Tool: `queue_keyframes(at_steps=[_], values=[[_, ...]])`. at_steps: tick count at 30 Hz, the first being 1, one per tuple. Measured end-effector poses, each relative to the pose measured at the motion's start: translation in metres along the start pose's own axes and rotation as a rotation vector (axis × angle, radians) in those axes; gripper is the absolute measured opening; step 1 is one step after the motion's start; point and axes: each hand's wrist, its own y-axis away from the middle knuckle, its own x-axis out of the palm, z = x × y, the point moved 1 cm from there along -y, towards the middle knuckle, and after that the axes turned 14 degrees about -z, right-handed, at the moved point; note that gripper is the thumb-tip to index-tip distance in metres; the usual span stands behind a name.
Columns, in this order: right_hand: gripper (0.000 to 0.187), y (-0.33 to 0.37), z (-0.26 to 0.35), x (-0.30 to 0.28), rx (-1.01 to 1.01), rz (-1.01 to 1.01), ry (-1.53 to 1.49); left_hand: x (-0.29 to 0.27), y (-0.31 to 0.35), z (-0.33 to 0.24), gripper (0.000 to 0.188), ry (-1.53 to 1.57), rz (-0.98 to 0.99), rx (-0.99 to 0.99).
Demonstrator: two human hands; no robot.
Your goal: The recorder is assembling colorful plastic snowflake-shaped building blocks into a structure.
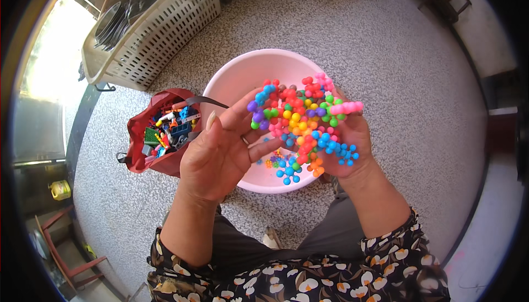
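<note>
Above a pink basin [234, 70], a joined cluster of colourful ball-ended snowflake building pieces [296, 117] is held up between my hands. My left hand [220, 150] has its palm turned up and thumb raised away, with its fingers reaching under the purple and blue pieces at the left end. On the other side my right hand [352, 142] cups the cluster from behind and below. Pink, green and blue pieces cover most of its fingers. Several small loose snowflake pieces [273, 161] lie on the basin's bottom, partly hidden by my left hand and the cluster.
A red fabric bag [134, 131] full of mixed toy bricks stands left of the basin, its dark strap [206, 101] lying toward the rim. Farther back is a white slotted basket [160, 34] with metal pans. A wooden chair [69, 258] sits at the lower left.
</note>
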Motion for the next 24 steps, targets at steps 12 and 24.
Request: queue_keyframes(at_steps=[12, 24], values=[[0.055, -0.003, -0.008, -0.015, -0.185, -0.136, 0.171, 0.010, -0.001, 0.059, 0.061, 0.315, -0.218, -0.360], [0.080, 0.013, 0.002, 0.022, -0.476, 0.101, 0.832, -0.006, 0.010, 0.053, 0.066, 0.395, 0.071, -0.423]])
